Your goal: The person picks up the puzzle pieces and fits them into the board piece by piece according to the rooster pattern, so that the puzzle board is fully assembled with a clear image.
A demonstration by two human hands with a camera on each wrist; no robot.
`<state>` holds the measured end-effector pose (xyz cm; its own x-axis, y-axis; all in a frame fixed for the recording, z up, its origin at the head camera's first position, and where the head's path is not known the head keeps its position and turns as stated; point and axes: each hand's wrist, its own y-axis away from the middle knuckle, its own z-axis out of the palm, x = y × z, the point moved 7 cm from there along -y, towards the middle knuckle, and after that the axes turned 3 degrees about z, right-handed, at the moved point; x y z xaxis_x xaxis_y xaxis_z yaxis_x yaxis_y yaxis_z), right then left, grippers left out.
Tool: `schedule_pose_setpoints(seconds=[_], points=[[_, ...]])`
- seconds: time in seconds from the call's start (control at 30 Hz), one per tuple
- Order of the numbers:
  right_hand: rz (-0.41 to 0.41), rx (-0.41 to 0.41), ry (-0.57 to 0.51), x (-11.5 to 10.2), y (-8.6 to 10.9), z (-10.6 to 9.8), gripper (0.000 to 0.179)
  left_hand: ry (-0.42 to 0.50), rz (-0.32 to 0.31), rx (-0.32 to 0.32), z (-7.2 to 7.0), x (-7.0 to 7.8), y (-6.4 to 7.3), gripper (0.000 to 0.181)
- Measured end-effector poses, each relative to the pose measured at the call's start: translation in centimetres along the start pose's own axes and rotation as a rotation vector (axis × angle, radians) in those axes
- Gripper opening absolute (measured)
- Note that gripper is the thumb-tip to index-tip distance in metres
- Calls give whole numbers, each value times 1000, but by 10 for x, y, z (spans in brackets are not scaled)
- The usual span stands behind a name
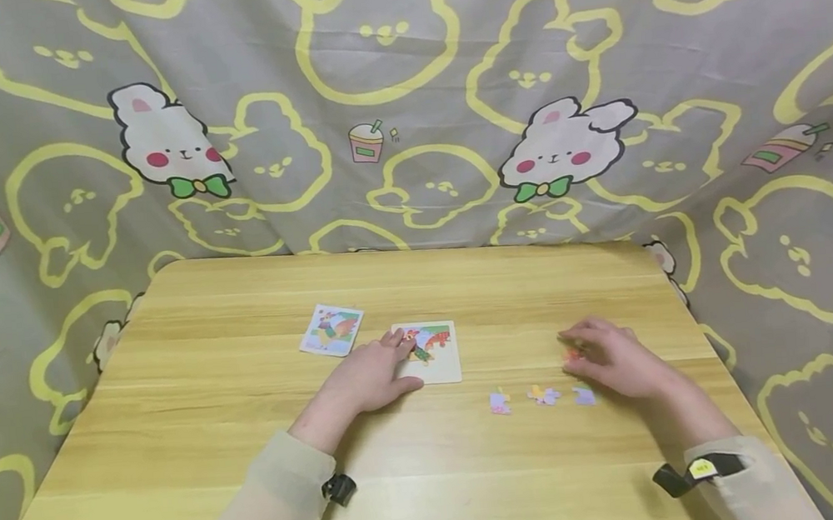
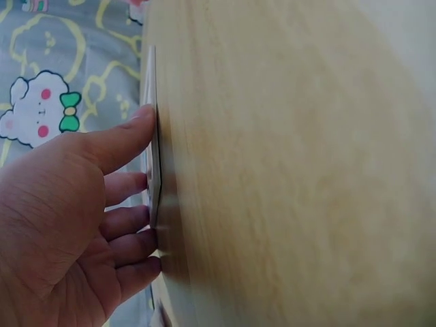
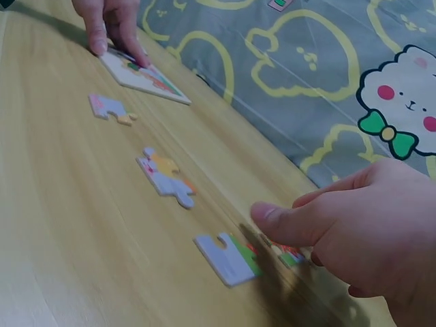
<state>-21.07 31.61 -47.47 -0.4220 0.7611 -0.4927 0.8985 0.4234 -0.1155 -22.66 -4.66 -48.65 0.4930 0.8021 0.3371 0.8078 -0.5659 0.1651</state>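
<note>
My left hand rests on the left part of a white-bordered jigsaw puzzle board, fingers extended over its picture. The thumb touches the board's near side; in the left wrist view the board is seen edge-on under the fingertips. My right hand is low over the table at the right, thumb and fingers apart around an orange-red puzzle piece. In the right wrist view this piece shows just below the thumb, partly hidden by the hand. Close by lies a lilac and green corner piece.
Left of the board lies a square picture card. Between the hands, nearer the body, lie a lilac piece and a yellow and lilac piece. A patterned curtain hangs behind the wooden table.
</note>
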Motion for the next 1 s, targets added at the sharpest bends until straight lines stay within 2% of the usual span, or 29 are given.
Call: schedule_pose_setpoints(seconds=[0.2,0.43,0.53,0.77,0.87,1.0], points=[[50,-22,0,12,7,0,49,-5,6,0,-1,0,1,75],[77,-1,-41,15,12,0,21,-5,9,2,-2,1,1,75],[76,16,-34,13,13,2,16,-9,15,1,-1,2,1,75],[136,52,21,17,18,4,29,-18,11,3,1,0,0,75],[169,57,43,20,19,4,28,-21,11,1,1,0,0,76],[149,64,61,17,20,4,25,-23,13,-3,1,0,0,76]])
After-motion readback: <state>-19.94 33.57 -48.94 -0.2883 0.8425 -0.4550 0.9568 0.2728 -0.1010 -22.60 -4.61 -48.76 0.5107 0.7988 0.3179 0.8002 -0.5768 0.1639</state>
